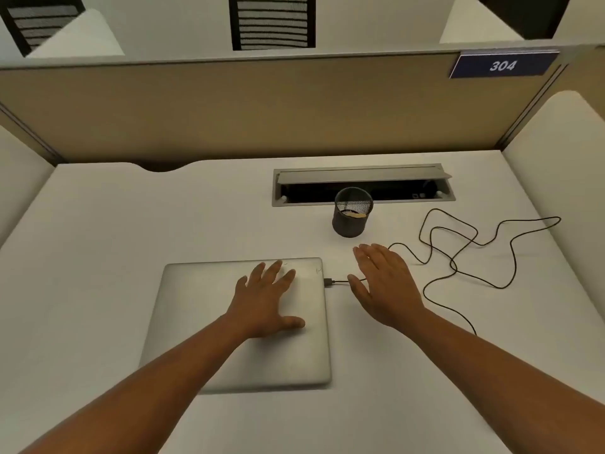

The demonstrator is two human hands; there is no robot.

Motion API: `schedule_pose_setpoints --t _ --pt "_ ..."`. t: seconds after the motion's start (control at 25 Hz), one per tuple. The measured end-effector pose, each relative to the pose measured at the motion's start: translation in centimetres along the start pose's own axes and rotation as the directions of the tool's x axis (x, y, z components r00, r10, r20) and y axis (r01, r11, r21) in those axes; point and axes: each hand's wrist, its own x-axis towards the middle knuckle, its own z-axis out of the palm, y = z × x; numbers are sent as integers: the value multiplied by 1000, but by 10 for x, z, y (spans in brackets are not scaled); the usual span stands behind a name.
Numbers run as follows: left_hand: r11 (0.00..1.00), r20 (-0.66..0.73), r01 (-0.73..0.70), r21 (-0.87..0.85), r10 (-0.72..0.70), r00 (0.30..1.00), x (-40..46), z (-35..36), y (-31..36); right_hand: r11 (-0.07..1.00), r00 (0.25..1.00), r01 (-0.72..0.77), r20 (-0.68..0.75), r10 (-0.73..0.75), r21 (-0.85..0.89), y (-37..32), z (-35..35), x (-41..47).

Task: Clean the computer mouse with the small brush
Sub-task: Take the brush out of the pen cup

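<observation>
My left hand [266,299] lies flat with spread fingers on the lid of a closed silver laptop [196,322]. To its right my right hand [384,283] hovers or rests with straight fingers over the white desk; whatever is beneath it is hidden, and no mouse shows. A thin black cable [458,257] runs from a plug [328,282] at the laptop's right edge, passes under my right hand and loops across the desk to the right. A black mesh cup [352,213] stands behind my right hand with something tan inside. No brush is plainly visible.
An open grey cable hatch [360,173] is set in the white desk [98,257] behind the cup. Beige partition walls enclose the desk at the back and both sides, with a blue "304" sign [502,65] at the upper right. Chairs stand beyond the partition.
</observation>
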Motion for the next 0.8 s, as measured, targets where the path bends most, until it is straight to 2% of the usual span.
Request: schedule_pose_setpoints --t 0.16,0.36,0.48,0.6,0.8 --pt "1000 80 15 21 -17 997 9 2 4 998 1000 0 -9 0 65 7 7 9" --pt "999 88 40 -1 -39 995 17 2 8 954 985 -165 -15 174 250 15 -1 42" --pt "999 83 38 8 -39 996 18 3 9 930 977 -201 -7 213 309 16 -6 67" --pt "999 85 46 0 -46 995 18 5 10 928 973 -230 66 220 294 21 -8 88" --pt "998 75 56 -23 -54 996 19 7 11 945 977 -213 72 201 248 23 -9 102"
